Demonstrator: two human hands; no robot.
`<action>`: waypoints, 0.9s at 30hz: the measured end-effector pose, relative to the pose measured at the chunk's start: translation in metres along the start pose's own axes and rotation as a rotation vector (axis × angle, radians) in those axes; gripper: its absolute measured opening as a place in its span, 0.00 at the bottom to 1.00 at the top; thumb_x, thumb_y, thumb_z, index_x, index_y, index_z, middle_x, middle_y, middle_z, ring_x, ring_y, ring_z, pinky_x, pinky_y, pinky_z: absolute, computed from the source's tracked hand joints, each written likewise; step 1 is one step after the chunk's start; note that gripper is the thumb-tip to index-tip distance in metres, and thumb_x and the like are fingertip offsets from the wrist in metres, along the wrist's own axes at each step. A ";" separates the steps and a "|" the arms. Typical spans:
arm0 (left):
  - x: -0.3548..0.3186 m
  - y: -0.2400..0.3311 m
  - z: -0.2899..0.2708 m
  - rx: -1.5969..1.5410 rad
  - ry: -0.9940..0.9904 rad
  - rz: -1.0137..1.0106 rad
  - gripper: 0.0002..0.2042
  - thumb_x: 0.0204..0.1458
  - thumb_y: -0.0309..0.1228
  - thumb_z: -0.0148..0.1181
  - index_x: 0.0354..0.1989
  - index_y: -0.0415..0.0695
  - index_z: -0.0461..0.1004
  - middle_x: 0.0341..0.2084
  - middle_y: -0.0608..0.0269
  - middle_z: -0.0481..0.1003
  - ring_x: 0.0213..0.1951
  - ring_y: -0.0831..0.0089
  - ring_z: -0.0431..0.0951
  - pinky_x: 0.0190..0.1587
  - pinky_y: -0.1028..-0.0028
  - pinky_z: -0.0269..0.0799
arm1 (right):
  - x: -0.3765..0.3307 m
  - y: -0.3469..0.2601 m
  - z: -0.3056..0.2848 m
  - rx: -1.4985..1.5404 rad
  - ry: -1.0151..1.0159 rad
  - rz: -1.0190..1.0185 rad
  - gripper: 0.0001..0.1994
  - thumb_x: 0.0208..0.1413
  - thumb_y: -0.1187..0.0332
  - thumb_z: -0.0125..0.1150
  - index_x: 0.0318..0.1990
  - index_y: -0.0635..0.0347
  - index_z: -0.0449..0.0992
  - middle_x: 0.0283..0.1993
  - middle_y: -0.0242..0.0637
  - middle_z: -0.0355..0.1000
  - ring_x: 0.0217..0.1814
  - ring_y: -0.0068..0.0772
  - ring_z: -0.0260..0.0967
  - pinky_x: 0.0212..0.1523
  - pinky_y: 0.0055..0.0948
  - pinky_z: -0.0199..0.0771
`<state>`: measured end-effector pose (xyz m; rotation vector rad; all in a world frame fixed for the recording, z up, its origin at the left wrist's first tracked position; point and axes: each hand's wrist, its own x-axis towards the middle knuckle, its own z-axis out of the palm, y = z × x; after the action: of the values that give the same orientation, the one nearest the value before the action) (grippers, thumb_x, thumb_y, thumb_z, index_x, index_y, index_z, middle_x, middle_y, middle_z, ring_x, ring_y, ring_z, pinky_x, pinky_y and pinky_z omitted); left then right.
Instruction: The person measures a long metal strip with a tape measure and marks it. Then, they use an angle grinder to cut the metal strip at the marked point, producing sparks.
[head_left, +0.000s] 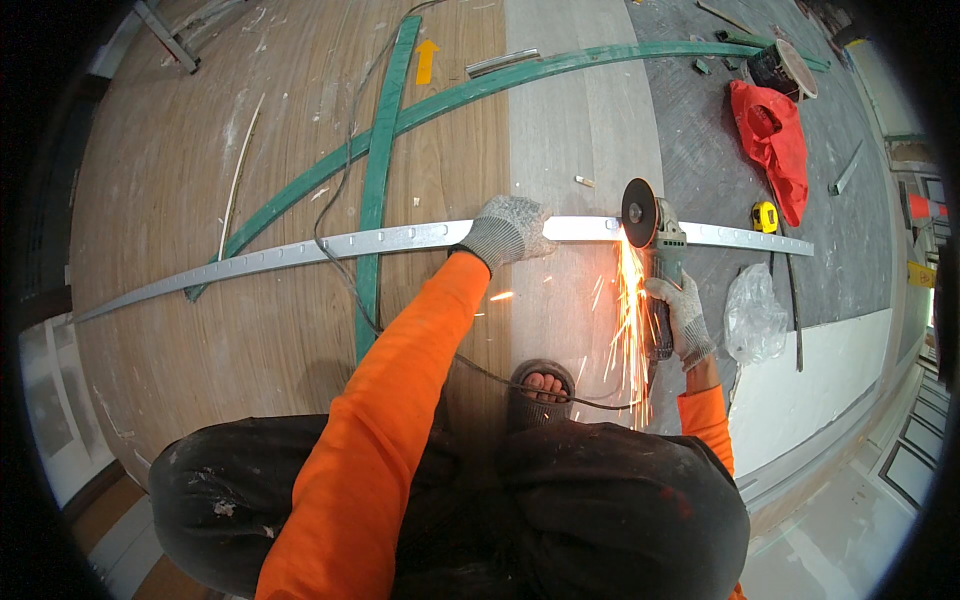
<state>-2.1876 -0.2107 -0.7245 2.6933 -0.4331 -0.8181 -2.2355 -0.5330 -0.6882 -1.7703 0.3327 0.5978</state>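
Note:
A long silver metal channel (400, 238) with a row of slots lies across the floor from left to right. My left hand (508, 230), in a grey knit glove, is wrapped round the channel near its middle. In my right hand (684, 315), also gloved, is an angle grinder (665, 255), gripped by its body. Its dark cutting disc (640, 212) meets the channel to the right of my left hand. Bright orange sparks (630, 320) stream from the contact point down toward my sandalled foot (545, 388).
Green metal strips (376, 180) cross beneath and beyond the channel. A dark cable (345, 190) runs over the floor and past my foot. At the right are a red bag (772, 140), a bucket (782, 70), a yellow tape measure (765, 217) and a clear plastic bag (755, 315).

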 end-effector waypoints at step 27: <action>0.001 0.003 -0.004 -0.013 -0.045 -0.027 0.31 0.57 0.58 0.59 0.58 0.44 0.76 0.53 0.47 0.79 0.57 0.56 0.79 0.60 0.56 0.74 | 0.000 0.002 -0.003 0.000 0.007 0.034 0.22 0.53 0.64 0.71 0.52 0.64 0.74 0.45 0.34 0.75 0.43 0.25 0.73 0.48 0.26 0.75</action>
<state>-2.1853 -0.2124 -0.7205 2.6789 -0.4011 -0.8873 -2.2360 -0.5365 -0.6890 -1.7707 0.3684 0.6157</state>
